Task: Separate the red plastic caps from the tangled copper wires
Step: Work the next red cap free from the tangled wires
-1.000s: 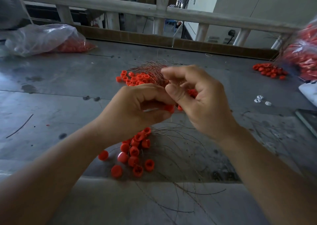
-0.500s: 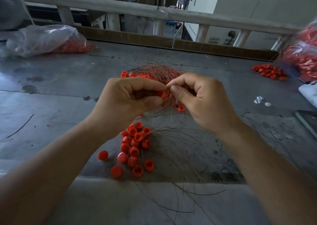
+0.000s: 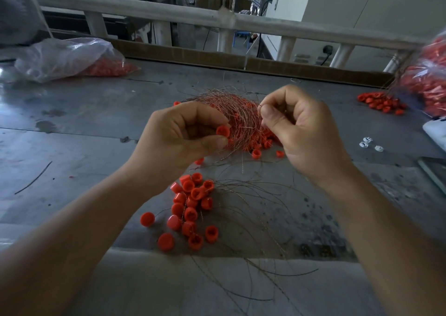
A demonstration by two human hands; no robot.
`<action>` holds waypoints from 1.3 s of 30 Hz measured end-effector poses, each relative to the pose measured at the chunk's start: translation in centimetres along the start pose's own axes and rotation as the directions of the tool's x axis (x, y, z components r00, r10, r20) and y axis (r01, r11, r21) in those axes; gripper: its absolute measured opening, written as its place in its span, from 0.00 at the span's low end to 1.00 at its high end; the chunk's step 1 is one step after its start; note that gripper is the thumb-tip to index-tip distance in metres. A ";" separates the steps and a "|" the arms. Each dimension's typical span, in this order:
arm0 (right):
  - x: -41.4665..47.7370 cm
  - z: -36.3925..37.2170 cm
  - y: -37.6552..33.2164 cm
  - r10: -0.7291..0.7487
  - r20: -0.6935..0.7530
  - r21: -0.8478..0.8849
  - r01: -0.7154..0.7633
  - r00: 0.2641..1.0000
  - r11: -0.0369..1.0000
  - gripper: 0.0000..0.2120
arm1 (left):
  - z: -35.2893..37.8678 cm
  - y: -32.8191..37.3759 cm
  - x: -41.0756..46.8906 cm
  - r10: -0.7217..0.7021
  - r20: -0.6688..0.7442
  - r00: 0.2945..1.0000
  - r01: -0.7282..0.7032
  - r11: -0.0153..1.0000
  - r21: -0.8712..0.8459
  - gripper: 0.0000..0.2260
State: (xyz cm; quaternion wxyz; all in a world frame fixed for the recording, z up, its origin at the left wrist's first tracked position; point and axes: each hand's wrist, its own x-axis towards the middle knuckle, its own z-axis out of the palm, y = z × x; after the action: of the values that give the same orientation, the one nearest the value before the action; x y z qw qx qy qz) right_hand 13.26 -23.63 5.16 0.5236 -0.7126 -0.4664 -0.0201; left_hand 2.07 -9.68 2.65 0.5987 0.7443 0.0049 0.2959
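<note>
Where the hands touched half a second ago, they have drawn apart: the left hand (image 3: pixel 183 137) pinches a red cap (image 3: pixel 223 130), the right hand (image 3: pixel 304 127) pinches a strand from the tangled copper wires (image 3: pixel 241 115) between them, above loose caps (image 3: pixel 191 207) on the metal table (image 3: pixel 84 127).

The bag (image 3: pixel 427 81) at the right edge is blurred and cut off, the left hand (image 3: pixel 178 134) hides part of the red cap (image 3: pixel 223 131) it pinches, the right hand (image 3: pixel 301 127) covers some tangled copper wires (image 3: pixel 237 113), and the white bits (image 3: pixel 367 142) on the desk (image 3: pixel 84 127) are too small to tell.
</note>
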 end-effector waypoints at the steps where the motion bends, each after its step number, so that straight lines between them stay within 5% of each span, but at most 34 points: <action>1: 0.0 0.0 0.0 -0.006 0.003 0.008 0.006 1.000 1.000 0.10 | 0.0 0.1 0.0 -0.003 0.001 1.000 0.003 1.000 -0.006 0.10; 12: -0.3 0.2 -0.7 -0.101 0.081 0.064 0.096 0.992 0.993 0.06 | -0.5 -0.2 0.1 -0.065 0.067 0.996 0.072 0.990 -0.121 0.10; 21: -0.6 0.8 -0.7 -0.024 0.220 -0.037 0.033 0.975 0.999 0.09 | -0.4 -0.1 -0.2 -0.101 0.118 0.988 0.120 0.979 -0.166 0.14; 39: -0.3 0.2 -0.7 0.077 0.185 -0.044 -0.070 0.980 0.997 0.10 | -0.6 0.3 -0.2 -0.120 0.154 0.981 0.151 0.965 -0.214 0.13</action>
State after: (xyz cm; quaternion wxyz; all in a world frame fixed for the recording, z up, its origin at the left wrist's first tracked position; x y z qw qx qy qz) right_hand 12.55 -23.67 5.49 0.4645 -0.7379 -0.4863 0.0576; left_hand 1.58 -9.29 2.88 0.6968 0.6886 -0.0195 0.2001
